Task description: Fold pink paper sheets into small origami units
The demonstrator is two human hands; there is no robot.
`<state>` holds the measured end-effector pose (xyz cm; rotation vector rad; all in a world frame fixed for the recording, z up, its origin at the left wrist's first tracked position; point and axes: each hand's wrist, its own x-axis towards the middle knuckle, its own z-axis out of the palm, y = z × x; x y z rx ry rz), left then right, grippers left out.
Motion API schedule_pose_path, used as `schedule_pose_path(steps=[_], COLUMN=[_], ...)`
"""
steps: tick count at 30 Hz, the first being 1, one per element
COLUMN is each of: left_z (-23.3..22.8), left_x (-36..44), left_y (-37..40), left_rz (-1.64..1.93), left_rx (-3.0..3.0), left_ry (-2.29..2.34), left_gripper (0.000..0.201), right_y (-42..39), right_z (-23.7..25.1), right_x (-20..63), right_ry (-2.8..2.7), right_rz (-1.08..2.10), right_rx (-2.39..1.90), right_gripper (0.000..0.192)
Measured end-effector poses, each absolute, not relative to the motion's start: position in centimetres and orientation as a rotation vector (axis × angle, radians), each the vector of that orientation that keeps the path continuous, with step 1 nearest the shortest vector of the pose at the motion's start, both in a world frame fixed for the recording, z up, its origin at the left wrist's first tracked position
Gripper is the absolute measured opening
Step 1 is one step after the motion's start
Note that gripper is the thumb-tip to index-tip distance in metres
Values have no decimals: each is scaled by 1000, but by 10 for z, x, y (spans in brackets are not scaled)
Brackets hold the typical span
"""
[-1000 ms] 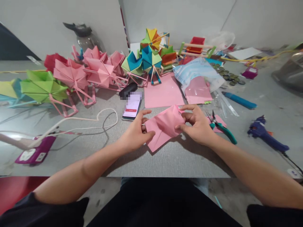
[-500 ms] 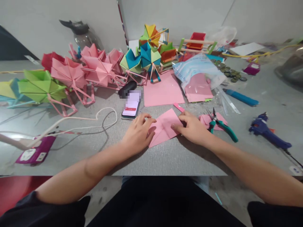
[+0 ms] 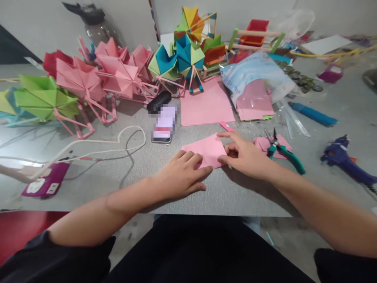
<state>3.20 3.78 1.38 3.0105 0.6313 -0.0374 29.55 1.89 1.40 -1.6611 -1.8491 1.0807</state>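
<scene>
Pink paper (image 3: 208, 146) is laid on the grey table (image 3: 165, 192), near and central, between both hands. It is pressed from above by the left hand (image 3: 184, 175), which is unclenched, while its right edge is pinched by the right hand (image 3: 243, 155). Green-handled pliers (image 3: 274, 146) are seen farther right, a phone (image 3: 166, 122) to the far left of the paper.

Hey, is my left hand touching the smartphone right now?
Apart: the head view shows a strip of gray tabletop between the left hand and the smartphone.
</scene>
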Motion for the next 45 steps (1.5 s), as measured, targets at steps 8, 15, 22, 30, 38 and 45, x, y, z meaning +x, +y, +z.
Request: schedule_pose_path(steps=[8,15,22,30,38,45], left_z=[14,9,6,12,16,15], left_x=[29,27,27,29,32,30], left_y=[44,45,40,35,22,21], left_rz=[-23,24,54,3,-39,51], left_rx=[2998,2955,2886,2892,2910,2831], left_ry=[543,544,610,650,735,732], left_gripper=[49,46,43,49,53,50], right_y=[22,24,19,18,22,23], right_z=[11,-5,-6,-11,-10,-9], right_x=[310,306,302,301,297,291], right_ry=[-2325,-2349,-2282,-2266,-2240,-2232], right_rz=[740,704,736,704,748,742], right_rx=[-1369,-1188,-1213,-1156,-1159,-1200], right_gripper=[64,53,59,60,63,62])
